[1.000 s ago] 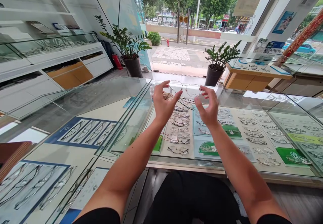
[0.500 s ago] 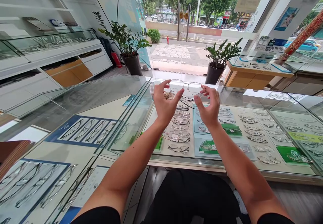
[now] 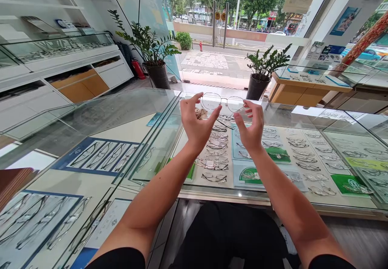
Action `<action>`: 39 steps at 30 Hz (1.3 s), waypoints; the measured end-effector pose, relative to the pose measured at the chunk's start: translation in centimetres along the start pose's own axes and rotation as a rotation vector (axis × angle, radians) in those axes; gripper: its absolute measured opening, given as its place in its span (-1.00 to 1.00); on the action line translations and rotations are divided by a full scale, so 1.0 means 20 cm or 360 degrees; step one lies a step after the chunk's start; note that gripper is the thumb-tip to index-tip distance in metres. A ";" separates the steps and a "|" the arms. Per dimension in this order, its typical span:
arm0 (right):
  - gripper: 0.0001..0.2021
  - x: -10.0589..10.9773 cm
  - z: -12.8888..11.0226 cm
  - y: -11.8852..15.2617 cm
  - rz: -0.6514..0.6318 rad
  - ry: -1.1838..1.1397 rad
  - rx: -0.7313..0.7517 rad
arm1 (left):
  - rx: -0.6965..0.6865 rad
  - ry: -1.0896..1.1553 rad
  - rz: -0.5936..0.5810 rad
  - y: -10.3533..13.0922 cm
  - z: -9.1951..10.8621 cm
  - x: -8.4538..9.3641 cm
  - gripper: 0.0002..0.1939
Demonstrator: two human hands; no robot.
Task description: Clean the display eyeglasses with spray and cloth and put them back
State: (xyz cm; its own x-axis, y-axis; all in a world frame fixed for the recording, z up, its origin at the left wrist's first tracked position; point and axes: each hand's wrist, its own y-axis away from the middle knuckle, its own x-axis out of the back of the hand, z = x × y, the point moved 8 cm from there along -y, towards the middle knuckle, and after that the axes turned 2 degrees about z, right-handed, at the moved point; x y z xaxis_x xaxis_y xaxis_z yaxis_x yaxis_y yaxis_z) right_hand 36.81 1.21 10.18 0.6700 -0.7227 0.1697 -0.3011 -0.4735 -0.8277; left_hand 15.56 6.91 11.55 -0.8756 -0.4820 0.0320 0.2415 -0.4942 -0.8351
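Note:
A pair of thin-rimmed eyeglasses [image 3: 224, 99] is raised above the glass counter, lenses facing the window. My left hand [image 3: 198, 119] grips its left side between thumb and fingers. At the right side, my right hand [image 3: 250, 125] pinches the frame near the hinge. Behind my left hand lies a crumpled beige cloth [image 3: 201, 113], partly hidden. Below both hands, rows of eyeglasses [image 3: 214, 177] rest inside the display case, some on green and pale blue cards.
The glass counter [image 3: 224, 193] spans the view in front of me. A second case with eyeglasses on blue-edged trays [image 3: 57, 165] stands at left. Two potted plants [image 3: 157, 75] [image 3: 257, 87] flank the glass door beyond. A wooden display table [image 3: 291, 91] is at right.
The eyeglasses have risen very slightly, and my left hand has shifted a little left with its fingers. My right hand keeps nearly the same place. The camera view has moved slightly.

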 end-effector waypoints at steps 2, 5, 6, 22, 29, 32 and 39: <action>-0.60 0.00 0.00 0.00 -0.0014 -0.0015 -0.0008 | 0.0001 -0.0022 0.0005 0.00 0.00 0.00 -0.41; -0.59 -0.01 0.01 0.01 -0.0030 -0.0001 -0.0052 | 0.0021 -0.0028 -0.0001 0.00 0.01 0.01 -0.41; -0.58 -0.01 0.02 0.01 -0.0034 0.0001 -0.0073 | 0.0029 -0.0026 -0.0004 0.00 0.00 0.00 -0.40; -0.58 -0.01 0.06 0.01 0.0031 -0.0137 -0.0227 | 0.0216 0.0009 -0.0165 0.04 -0.08 -0.07 -0.44; -0.54 -0.07 0.13 0.03 -0.0094 -0.0436 -0.0526 | 0.0213 0.0069 -0.0156 0.05 -0.11 -0.08 -0.43; -0.50 -0.09 0.16 0.03 -0.0136 -0.0573 -0.0612 | 0.0214 0.0064 -0.0159 0.05 -0.12 -0.09 -0.44; -0.48 -0.12 0.16 0.02 -0.0218 -0.0733 -0.0608 | 0.0198 0.0035 -0.0186 0.05 -0.12 -0.09 -0.45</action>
State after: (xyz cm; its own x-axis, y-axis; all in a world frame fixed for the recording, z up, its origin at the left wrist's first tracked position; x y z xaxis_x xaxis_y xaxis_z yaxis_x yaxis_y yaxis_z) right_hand 37.26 4.32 7.76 0.9186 -0.3910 -0.0583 -0.3564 -0.7554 -0.5498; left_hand 16.44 9.10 9.28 -0.9095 -0.4004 0.1117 0.1860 -0.6323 -0.7521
